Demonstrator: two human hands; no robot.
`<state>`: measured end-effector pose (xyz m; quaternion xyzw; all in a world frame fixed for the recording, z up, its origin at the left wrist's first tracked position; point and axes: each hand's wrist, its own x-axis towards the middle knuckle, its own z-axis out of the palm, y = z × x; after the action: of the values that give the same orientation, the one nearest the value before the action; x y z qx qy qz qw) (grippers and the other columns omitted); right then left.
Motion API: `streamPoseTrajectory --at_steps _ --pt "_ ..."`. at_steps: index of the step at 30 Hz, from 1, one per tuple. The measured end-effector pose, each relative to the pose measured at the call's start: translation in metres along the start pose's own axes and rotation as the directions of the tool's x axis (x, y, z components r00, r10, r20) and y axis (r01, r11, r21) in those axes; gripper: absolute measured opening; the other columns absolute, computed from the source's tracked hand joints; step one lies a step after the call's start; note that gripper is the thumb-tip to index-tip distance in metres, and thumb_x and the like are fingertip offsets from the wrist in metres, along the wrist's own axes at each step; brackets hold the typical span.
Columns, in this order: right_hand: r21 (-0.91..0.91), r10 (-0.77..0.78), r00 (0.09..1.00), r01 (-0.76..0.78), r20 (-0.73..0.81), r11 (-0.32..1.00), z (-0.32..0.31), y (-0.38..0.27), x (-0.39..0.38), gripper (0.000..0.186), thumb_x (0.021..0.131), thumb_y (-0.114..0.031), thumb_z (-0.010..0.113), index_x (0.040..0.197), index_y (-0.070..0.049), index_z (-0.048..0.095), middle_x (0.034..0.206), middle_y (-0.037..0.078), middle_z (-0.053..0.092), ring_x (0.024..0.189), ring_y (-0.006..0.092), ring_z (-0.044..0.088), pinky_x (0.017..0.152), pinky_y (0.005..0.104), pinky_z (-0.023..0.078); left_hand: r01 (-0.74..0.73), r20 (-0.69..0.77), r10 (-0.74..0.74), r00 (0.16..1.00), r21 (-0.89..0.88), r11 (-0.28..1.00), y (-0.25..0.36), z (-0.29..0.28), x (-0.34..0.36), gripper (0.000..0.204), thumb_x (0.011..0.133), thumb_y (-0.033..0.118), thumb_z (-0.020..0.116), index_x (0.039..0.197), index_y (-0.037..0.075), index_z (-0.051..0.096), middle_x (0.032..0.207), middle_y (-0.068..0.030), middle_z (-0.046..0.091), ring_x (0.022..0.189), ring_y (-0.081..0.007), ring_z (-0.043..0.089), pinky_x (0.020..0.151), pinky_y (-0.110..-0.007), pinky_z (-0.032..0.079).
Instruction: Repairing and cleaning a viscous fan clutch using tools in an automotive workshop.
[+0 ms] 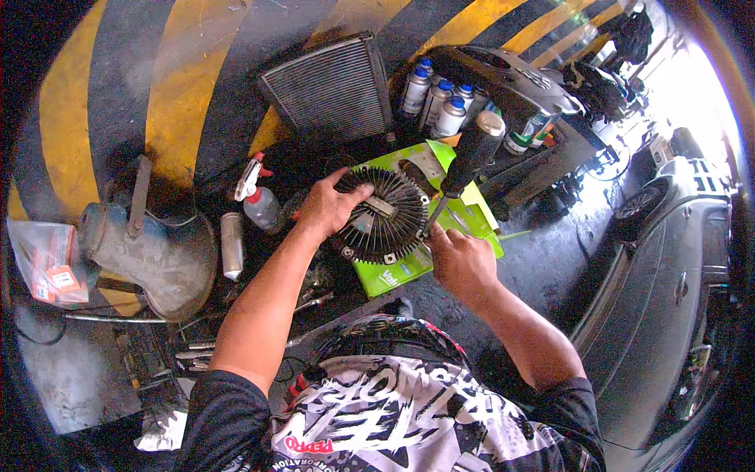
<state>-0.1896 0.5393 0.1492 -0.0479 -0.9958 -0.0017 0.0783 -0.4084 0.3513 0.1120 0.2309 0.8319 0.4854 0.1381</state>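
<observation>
The left hand (326, 206) is spread over the left rim of a round, black finned fan clutch (385, 216), fingers curled around its edge and thumb lying on its face, so it grasps the part and steadies it. The fan clutch lies flat on a bright green cardboard box (393, 275), which rests on the dark, oily floor (535, 259) just ahead of the person's knees. The right hand (460, 259) sits at the lower right edge of the clutch, closed around the lower shaft of a large screwdriver (464, 169); the tool's thick black handle with a pale cap slants up and to the right, and its tip meets the clutch's right rim, though the exact contact point is hidden by the fins. Left of the left hand stand a small spray bottle (259, 200) with a white and red trigger and a grey cylindrical can (231, 245), both near the clutch but apart from it. Farther left lies a grimy grey metal housing (153, 256), and beside it a clear plastic bag (47, 259) with orange packets. Beyond the clutch a finned radiator core (334, 86) lies flat, and to its right a cluster of blue-capped bottles (436, 98) stands upright. A silver car (668, 299) fills the right edge.
</observation>
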Motion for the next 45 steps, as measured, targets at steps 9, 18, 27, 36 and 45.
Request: streamPoseTrajectory --at_steps 9,18,27,36,45 --pt "0.009 -0.276 0.961 0.276 0.001 0.961 -0.008 0.008 0.010 0.028 0.086 -0.021 0.063 0.113 -0.016 0.069 0.095 0.011 0.070 0.094 0.0324 0.071 0.077 0.0474 0.059 -0.013 0.182 -0.004 0.983 0.094 0.995 0.003 -0.012 0.021 0.067 0.084 0.048 0.079 0.138 0.013 0.064 0.128 -0.0209 0.069 0.116 -0.0319 0.068 0.102 -0.040 0.051" --pt "-0.067 -0.344 0.914 0.366 0.215 0.928 -0.029 0.008 0.019 0.017 0.087 -0.023 0.062 0.099 -0.012 0.068 0.082 0.009 0.068 0.080 0.0300 0.072 0.068 0.0458 0.058 -0.502 0.206 0.538 0.817 -0.201 0.841 0.077 0.025 -0.077 0.043 0.093 0.029 0.071 0.126 0.002 0.064 0.123 -0.0210 0.066 0.113 -0.0349 0.066 0.096 -0.043 0.052" --pt "0.222 -0.029 0.999 0.025 0.015 0.975 -0.036 0.032 0.032 0.021 0.091 -0.023 0.065 0.101 -0.007 0.075 0.084 0.021 0.070 0.079 0.0375 0.072 0.072 0.0513 0.056 -0.505 0.026 0.507 0.862 -0.060 0.861 0.065 0.036 -0.085 0.019 0.087 0.015 0.079 0.103 0.005 0.076 0.091 -0.0125 0.076 0.088 -0.0269 0.075 0.078 -0.037 0.058" --pt "0.709 0.277 0.892 -0.453 0.358 0.541 0.050 0.035 0.050 0.040 0.096 -0.034 0.068 0.114 0.002 0.068 0.103 0.027 0.072 0.098 0.0376 0.070 0.088 0.0473 0.053 -0.589 -0.123 0.579 0.806 -0.072 0.805 0.076 0.038 -0.098 0.017 0.087 0.017 0.078 0.101 0.009 0.071 0.094 -0.0098 0.074 0.085 -0.0284 0.074 0.076 -0.037 0.058" --pt "0.831 0.239 0.814 -0.554 0.529 0.049 0.046 -0.010 0.017 0.032 0.099 -0.025 0.069 0.117 0.001 0.065 0.095 0.013 0.074 0.083 0.0206 0.066 0.077 0.0371 0.051 -0.511 -0.111 0.501 0.858 -0.092 0.855 0.088 0.046 -0.035 0.012 0.097 0.016 0.070 0.104 0.006 0.069 0.097 -0.0086 0.073 0.089 -0.0230 0.071 0.080 -0.034 0.055"
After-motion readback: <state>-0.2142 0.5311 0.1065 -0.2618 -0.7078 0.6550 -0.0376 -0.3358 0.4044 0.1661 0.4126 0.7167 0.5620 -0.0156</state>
